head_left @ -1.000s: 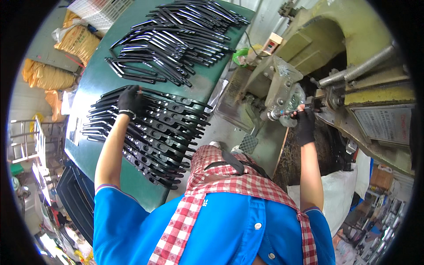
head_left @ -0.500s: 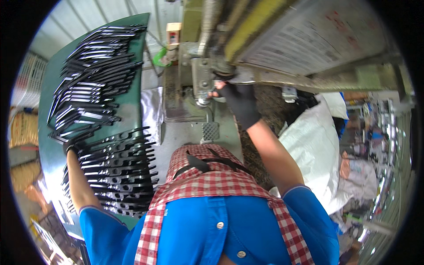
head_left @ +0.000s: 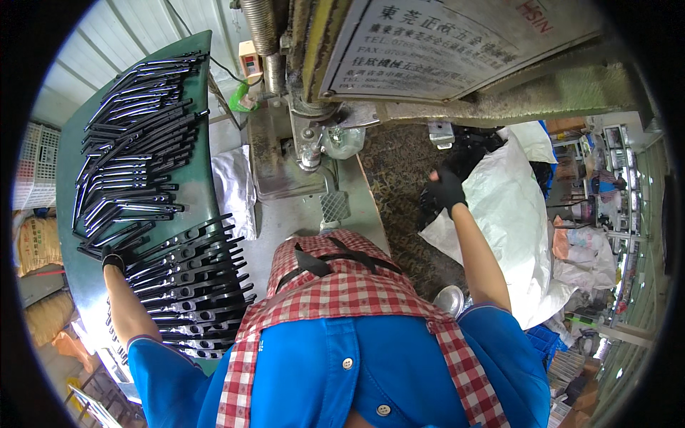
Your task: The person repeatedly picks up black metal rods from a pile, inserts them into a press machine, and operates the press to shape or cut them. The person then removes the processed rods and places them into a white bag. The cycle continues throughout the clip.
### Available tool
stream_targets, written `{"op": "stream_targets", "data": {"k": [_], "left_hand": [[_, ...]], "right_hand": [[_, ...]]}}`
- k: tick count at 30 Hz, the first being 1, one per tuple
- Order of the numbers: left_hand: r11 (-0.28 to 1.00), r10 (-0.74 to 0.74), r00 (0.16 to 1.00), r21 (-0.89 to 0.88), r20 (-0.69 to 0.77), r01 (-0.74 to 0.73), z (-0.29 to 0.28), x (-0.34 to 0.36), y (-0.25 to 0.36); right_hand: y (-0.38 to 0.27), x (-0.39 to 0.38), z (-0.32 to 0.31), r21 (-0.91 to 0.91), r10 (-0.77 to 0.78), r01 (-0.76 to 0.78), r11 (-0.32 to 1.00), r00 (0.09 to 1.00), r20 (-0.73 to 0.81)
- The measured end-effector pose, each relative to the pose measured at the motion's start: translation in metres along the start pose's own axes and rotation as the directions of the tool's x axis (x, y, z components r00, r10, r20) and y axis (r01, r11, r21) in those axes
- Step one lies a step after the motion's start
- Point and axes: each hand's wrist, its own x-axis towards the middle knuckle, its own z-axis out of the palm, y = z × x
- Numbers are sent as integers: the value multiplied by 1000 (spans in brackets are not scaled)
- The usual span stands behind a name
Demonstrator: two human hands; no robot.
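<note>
On the green table (head_left: 194, 187) at my left lie rows of slim, bent black metal bars (head_left: 128, 171). Nearer me is a stack of black levers with round holes (head_left: 193, 285). My left hand (head_left: 111, 258), in a dark glove, rests at the left edge between these groups, touching the bars; its fingers are mostly hidden. My right hand (head_left: 447, 190), in a black glove with bare fingertips, hangs beside a white sack (head_left: 499, 221) and a dark pile (head_left: 474, 146). Its fingers blend into the dark background, and whether they hold anything is unclear.
A metal machine (head_left: 307, 132) with a large plate (head_left: 449, 50) stands straight ahead. A clear plastic bag (head_left: 344, 141) hangs by its lower fitting, above a textured pedal (head_left: 334, 207). Silvery sheeting (head_left: 234, 189) lies beside the table; shelving (head_left: 621, 185) lines the far right.
My right hand has left the machine fitting and swung right to the white sack. My left hand stays at the bars. The view has shifted, uncovering the clear bag by the fitting.
</note>
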Motion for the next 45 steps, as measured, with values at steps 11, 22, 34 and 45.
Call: {"op": "stream_targets", "data": {"k": [11, 22, 34, 45], "left_hand": [[268, 313, 946, -948, -82, -171, -92, -170, 69], [681, 711, 621, -543, 329, -492, -181, -363, 121], [609, 788, 470, -613, 397, -503, -173, -396, 141], [538, 839, 388, -687, 381, -488, -151, -400, 145]], "right_hand": [[100, 4, 12, 90, 178, -173, 981, 983, -49], [-79, 11, -57, 927, -66, -61, -369, 997, 40], [-164, -29, -64, 820, -162, -111, -562, 987, 23], [-160, -53, -66, 893, -67, 52, -447, 994, -91]]}}
